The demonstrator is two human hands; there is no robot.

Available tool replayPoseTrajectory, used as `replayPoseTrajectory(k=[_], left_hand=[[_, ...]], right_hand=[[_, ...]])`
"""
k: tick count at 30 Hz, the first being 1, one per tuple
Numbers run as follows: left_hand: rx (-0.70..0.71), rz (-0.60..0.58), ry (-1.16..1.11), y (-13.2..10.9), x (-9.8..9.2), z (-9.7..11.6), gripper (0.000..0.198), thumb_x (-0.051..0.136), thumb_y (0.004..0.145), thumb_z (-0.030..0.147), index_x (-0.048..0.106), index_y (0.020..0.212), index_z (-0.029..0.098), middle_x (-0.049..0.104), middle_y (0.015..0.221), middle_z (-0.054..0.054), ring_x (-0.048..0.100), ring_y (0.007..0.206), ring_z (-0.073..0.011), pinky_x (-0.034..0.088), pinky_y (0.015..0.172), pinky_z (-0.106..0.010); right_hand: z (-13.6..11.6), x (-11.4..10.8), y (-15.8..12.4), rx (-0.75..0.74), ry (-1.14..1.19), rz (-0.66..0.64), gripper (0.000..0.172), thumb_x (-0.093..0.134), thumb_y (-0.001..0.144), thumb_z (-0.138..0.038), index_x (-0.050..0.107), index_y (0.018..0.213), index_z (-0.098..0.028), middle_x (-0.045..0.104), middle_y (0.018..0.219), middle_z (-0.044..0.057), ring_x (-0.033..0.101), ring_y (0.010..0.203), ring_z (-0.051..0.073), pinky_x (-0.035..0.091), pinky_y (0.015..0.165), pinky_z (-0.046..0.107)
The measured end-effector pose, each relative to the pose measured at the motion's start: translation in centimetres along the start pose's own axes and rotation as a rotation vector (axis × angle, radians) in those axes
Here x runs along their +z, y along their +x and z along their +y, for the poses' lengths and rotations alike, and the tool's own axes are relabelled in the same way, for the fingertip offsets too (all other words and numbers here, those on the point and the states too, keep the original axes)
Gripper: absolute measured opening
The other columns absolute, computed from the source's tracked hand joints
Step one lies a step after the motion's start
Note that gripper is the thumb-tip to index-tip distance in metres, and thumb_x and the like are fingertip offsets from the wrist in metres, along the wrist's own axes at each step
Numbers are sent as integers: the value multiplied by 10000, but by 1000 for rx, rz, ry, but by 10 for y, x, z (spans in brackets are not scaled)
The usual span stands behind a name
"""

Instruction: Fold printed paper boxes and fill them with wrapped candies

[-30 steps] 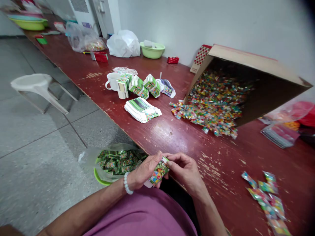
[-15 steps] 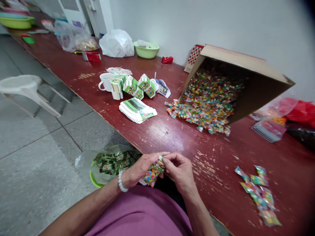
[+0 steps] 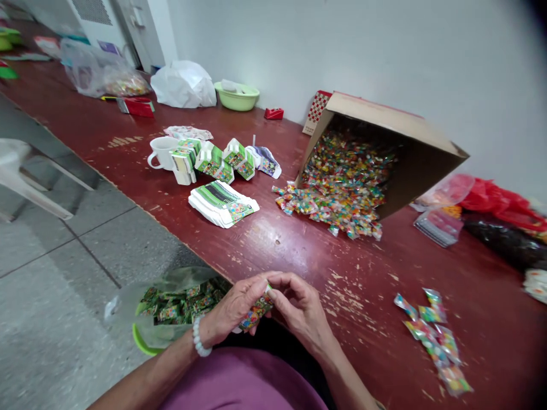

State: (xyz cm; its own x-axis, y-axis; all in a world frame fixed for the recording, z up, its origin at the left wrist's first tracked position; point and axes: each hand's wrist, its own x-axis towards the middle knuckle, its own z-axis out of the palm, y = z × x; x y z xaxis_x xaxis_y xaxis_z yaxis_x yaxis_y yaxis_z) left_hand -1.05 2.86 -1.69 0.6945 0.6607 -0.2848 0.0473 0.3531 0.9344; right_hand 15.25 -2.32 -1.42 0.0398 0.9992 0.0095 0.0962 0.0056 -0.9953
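Both my hands meet at the near edge of the red table (image 3: 299, 250), over my lap. My left hand (image 3: 233, 307) wraps round a small green printed box (image 3: 255, 312), fingers closed on it. My right hand (image 3: 299, 307) pinches the box's top end with curled fingers. Just left of my hands a green bowl lined with a clear bag (image 3: 171, 307) holds several of the same small boxes. A little heap of coloured candy packets (image 3: 436, 336) lies on the table to my right.
A tipped cardboard carton (image 3: 401, 142) spills many candy packets (image 3: 342, 193) onto the table. A stack of flat box blanks (image 3: 222, 202), folded boxes (image 3: 217, 159) and a white mug (image 3: 162, 152) lie beyond. Bags and a green basin (image 3: 237, 95) line the wall. A white stool (image 3: 25, 176) stands on the floor.
The view has swung right and the scene has slid left in the picture. My hands stay together on the small box, their fingers closing a little tighter round it.
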Motion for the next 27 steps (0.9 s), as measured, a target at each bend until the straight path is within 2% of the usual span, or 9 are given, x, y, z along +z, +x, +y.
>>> replayPoseTrajectory(k=[5,10,13,16,19,22,24,25,27], left_hand=[[-87,-31,-105,5,-3,3,646,374,960,603,470,1449,193,659,757,-62,577,495,-118,452,404,-188],[-109,59,-187,9,-8,1,671,489,910,615,509,1412,170,658,745,-63,613,541,-148,451,392,-190],[-145,141,-269,11,-13,-4,663,440,916,646,502,1411,209,667,837,-66,595,495,-124,449,397,-202],[-126,199,-346,12,-19,-8,622,507,900,622,473,1413,272,660,1027,-75,602,525,-101,468,454,-215],[-124,224,-450,10,-24,-9,657,598,880,555,380,1447,307,660,932,-37,605,554,-114,462,500,-223],[-142,194,-558,1,-22,-12,629,618,882,506,390,1424,283,672,901,-47,648,704,-166,473,593,-249],[-167,132,-589,-8,-17,-17,581,608,885,517,447,1376,252,690,970,-84,642,785,-180,472,652,-264],[-188,100,-599,-13,-15,-21,568,612,880,529,475,1349,240,695,996,-97,633,811,-181,467,679,-268],[-243,42,-615,-23,-11,-30,533,668,840,527,549,1253,211,693,1035,-112,615,847,-179,455,718,-269]], right_hand=[[1,4,15,49,224,1,170,705,858,-355,714,791,-199,659,929,41,600,558,115,503,428,229],[7,8,20,128,298,-76,151,693,872,-354,737,831,-216,674,925,38,600,587,120,517,498,251],[8,14,16,12,79,-73,199,589,948,-339,736,1075,-296,675,1161,63,667,906,192,559,746,317],[7,12,25,-107,-164,-167,280,575,959,-326,672,1220,-356,670,1241,47,576,1188,234,437,1033,418],[11,-8,66,-195,-426,-204,278,594,942,-361,680,1205,-338,671,1239,57,582,1171,241,437,1023,415],[22,-44,132,-302,-767,119,423,550,943,-375,579,1347,-253,595,1358,120,508,1268,288,375,1078,474],[31,-68,175,-211,-1042,282,578,571,909,-360,462,1453,-198,470,1487,160,415,1341,351,343,1078,534],[36,-77,192,-125,-1145,304,641,589,893,-365,413,1486,-197,438,1512,169,410,1332,384,354,1046,567],[45,-88,213,-50,-1220,260,627,600,882,-340,433,1473,-216,528,1438,168,407,1319,409,345,1003,607]])
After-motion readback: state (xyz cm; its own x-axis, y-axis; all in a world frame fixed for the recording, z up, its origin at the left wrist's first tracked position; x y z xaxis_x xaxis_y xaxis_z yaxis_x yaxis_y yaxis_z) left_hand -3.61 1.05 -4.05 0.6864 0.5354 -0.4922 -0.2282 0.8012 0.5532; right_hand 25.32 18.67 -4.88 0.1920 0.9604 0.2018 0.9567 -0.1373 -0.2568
